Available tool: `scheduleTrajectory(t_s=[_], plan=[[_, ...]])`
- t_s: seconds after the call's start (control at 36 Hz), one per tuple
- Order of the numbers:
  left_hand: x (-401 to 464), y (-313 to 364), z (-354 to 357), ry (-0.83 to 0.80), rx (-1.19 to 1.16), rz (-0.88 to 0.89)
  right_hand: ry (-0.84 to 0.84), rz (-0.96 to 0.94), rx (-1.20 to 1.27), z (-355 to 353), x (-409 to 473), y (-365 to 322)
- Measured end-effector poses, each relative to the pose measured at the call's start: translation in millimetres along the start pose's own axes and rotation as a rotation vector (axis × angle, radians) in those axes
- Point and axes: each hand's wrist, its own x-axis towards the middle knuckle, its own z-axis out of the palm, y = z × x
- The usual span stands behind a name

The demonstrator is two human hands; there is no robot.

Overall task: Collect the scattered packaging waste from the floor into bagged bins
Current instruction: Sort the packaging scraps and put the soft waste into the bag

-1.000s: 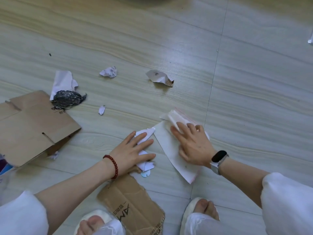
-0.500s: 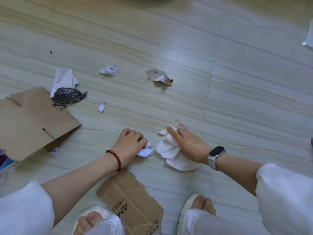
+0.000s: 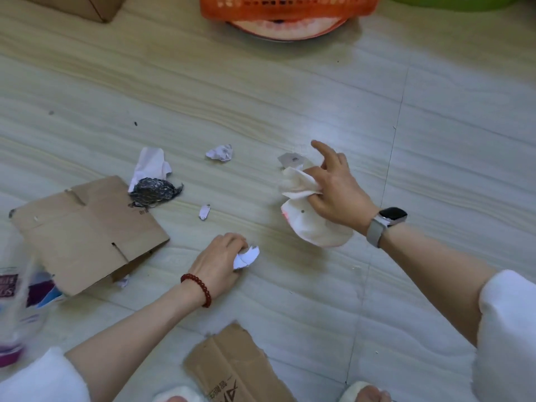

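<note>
My right hand is lifted off the floor and grips a bunched white wrapper, index finger stretched out. A small grey-white scrap lies just behind that hand. My left hand is closed low over the floor on small white paper scraps. More litter lies further left: a crumpled white ball, a tiny white sliver, a white sheet and a dark crumpled foil wad.
A flattened cardboard box lies at left, a torn cardboard piece near my feet. An orange basket over a red basin sits at the top, with a green rim at top right. A clear printed bag is at the left edge.
My right hand has bunched up the white wrapper and raised it off the floor. My left hand stays fisted on the scraps. The view tilted up, revealing the orange basket.
</note>
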Motion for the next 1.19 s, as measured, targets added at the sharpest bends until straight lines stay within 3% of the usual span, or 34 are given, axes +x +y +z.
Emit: scheduleTrajectory(t_s=[0.11, 0.22, 0.39, 0.47, 0.56, 0.61, 0.72, 0.89, 1.0, 1.08, 1.19], plan=[[19.0, -13.6, -44.4, 0.274, -0.035, -0.227, -0.186, 0.054, -0.171, 10.2, 48.5, 2.2], [30.6, -31.2, -87.0, 0.476, -0.114, -0.341, -0.425, 0.14, -0.147, 39.4, 68.1, 6.5], [50.9, -73.5, -126.7, 0.493, 0.046, -0.503, -0.223, 0.026, -0.209, 64.8, 52.0, -11.3], [60.0, -89.6, -128.9, 0.463, 0.043, -0.523, -0.228, 0.047, -0.169, 67.4, 50.3, -10.2], [65.0, -96.1, -117.3, 0.326, 0.045, -0.565, -0.265, 0.076, -0.125, 63.9, 49.7, -12.8], [65.3, -97.2, -106.0, 0.278, 0.056, -0.55, -0.287, 0.095, -0.131, 63.2, 49.5, -14.8], [62.8, -93.4, -94.0, 0.358, 0.102, -0.545, -0.259, 0.139, -0.101, 64.9, 48.6, -14.5], [61.1, -88.1, -91.2, 0.387, 0.127, -0.326, -0.206, 0.288, 0.191, 54.0, 38.2, -18.0], [56.8, -82.8, -95.9, 0.517, -0.105, -0.402, -0.08, 0.315, 0.259, 24.1, 20.3, -9.8], [47.2, -63.4, -96.7, 0.616, -0.292, -0.301, -0.04, 0.37, 0.221, -6.8, 3.7, 3.0], [31.8, -26.4, -74.5, 0.492, -0.299, -0.124, -0.09, 0.53, 0.19, -32.6, -32.3, 27.6]])
